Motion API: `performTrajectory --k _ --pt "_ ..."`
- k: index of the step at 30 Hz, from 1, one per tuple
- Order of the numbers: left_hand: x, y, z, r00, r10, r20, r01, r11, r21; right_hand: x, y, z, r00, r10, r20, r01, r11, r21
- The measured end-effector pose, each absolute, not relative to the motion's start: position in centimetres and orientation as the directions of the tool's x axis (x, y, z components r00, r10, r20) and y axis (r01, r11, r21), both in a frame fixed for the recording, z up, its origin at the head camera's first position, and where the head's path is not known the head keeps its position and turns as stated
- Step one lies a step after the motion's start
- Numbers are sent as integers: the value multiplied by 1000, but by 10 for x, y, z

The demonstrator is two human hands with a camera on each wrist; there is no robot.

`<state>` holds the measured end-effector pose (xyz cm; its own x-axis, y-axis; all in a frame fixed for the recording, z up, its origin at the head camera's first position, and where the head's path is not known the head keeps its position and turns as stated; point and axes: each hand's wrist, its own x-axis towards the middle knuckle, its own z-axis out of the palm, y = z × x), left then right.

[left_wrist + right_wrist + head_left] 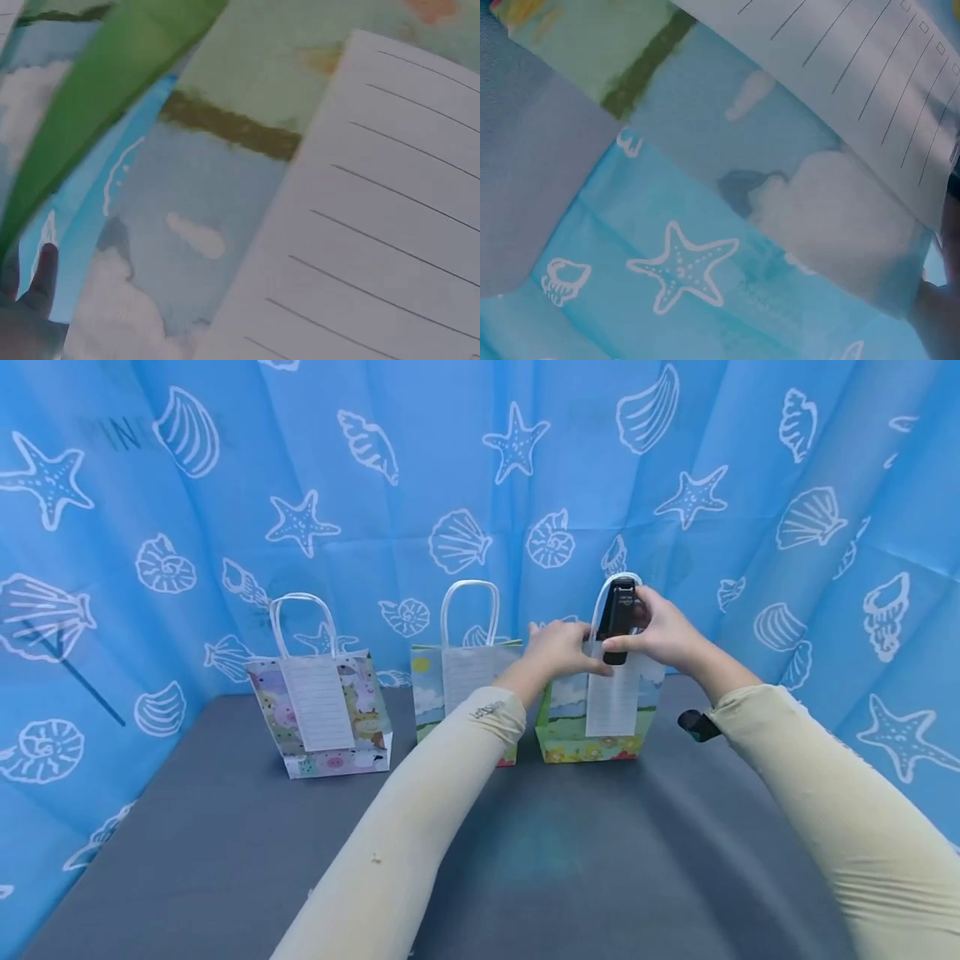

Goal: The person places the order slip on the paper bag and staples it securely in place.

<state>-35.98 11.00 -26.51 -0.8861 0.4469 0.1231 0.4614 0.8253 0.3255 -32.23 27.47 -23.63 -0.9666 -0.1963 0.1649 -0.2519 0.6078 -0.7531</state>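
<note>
A black stapler (618,620) stands upright over the top edge of the right-hand paper bag (551,727), gripped by my right hand (663,631). Beneath the stapler, a lined paper sheet (611,706) hangs down the bag's front. My left hand (557,650) pinches the same bag's top edge, thumb in front and fingers behind. In the left wrist view those fingers (45,281) show past the bag's green side. The bag's white handle (600,597) rises behind the stapler. Where the stapler's jaws meet the paper is hidden.
To the left stand a middle bag (427,693) with a lined sheet and an animal-print bag (375,727) with another. All are on the grey table (247,860). A black object (697,725) shows by the right wrist. A blue curtain (420,460) hangs behind.
</note>
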Motion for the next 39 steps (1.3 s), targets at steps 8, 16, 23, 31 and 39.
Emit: performTrajectory --k 8,16,23,31,39 --pt "-357 107 -271 -894 423 144 446 871 207 -309 278 -225 -962 -145 233 -274 556 -785" --pt "-349 100 -269 -881 424 212 464 863 200 -288 285 -222 -953 -69 296 -299 385 -873" --pt "-350 95 -266 -907 378 185 418 856 305 -272 295 -234 -961 21 276 -276 0 -961" --pt "-349 92 -268 -933 304 192 359 808 467 -254 318 -249 -983 147 110 -141 -222 -965" --pt "-322 76 -263 -869 403 287 493 657 570 -238 346 -272 -982 166 -91 21 -381 -924"
